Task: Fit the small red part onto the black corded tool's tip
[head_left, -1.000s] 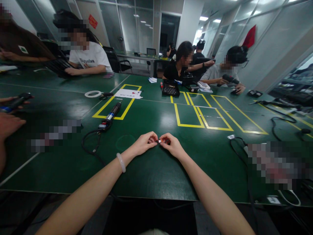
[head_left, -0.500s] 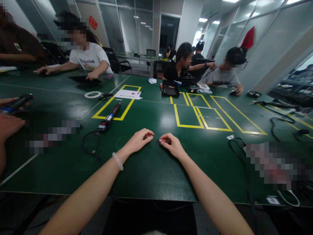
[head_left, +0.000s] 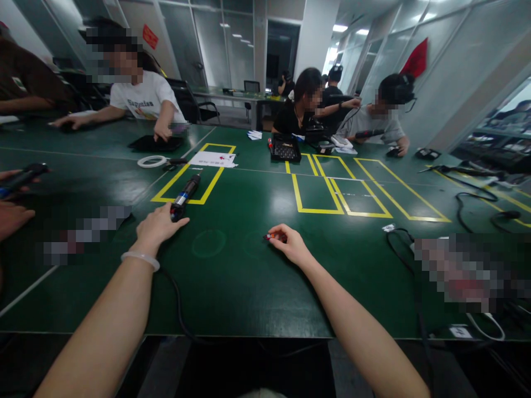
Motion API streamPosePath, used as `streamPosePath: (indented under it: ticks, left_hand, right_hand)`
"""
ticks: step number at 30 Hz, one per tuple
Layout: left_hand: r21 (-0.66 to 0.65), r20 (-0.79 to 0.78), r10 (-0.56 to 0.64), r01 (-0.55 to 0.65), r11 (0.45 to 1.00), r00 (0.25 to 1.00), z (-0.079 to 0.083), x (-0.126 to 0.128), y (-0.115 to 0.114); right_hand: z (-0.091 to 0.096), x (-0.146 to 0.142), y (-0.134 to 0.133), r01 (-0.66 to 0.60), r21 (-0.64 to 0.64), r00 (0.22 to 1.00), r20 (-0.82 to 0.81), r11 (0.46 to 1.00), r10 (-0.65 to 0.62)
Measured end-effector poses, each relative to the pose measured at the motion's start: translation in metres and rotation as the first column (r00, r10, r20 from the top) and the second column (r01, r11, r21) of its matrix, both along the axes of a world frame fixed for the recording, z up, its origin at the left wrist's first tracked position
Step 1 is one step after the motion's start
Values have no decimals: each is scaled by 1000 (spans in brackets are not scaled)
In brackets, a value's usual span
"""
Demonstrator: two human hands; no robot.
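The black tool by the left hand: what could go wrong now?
The black tool looks rounded, so the left hand at its rear end might roll it. The dark cord runs to the near edge of the table and could snag. The right hand pinches a small reddish piece, which could slip.

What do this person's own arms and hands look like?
The left arm and right arm are bare where visible, with no sleeves. The left hand and right hand wear no gloves. A pale, smooth, rounded bracelet circles the left wrist; no bracelet shows on the right.
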State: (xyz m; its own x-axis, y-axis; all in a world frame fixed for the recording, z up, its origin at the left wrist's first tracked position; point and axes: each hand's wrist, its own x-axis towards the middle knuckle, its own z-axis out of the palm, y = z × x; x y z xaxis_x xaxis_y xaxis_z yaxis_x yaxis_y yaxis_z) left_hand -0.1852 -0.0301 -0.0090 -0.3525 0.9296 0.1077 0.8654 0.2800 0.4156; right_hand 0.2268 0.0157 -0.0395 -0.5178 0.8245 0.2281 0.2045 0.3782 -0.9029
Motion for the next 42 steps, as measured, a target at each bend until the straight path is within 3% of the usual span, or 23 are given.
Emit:
streamPosePath:
  ticks: [3,6,13,22,30,36,42]
  left_hand:
    - [-92,-176,123,-141,986,977,0,3,1]
    - [-96,-236,73,-98,991,969,7,10,3]
    - [-79,-234,102,-124,989,967,13,36,4]
    - [-47,-265,-94,84,995,960,16,131,-5]
    - [-30,-234,-349,352,936,907,15,211,-15]
    - [-45,-295,-396,401,915,869,16,244,-23]
    - [-56,-349,-370,375,925,861,14,251,-27]
  right_hand:
    - [0,1,-1,-3,0,1000,4,1000,3]
    - [1,1,-1,0,12,1000,5,1000,0]
    - [2,-1,-1,-8,22,1000,21,1000,7]
    - [4,-2,-4,6,21,1000,-10,1000,-6]
    - [6,-2,-4,21,31,999,-40,999,-20]
    - [2,-2,-3,18,80,999,-52,997,-13]
    - [0,-1,-1,0,199,1000,26,980,-5]
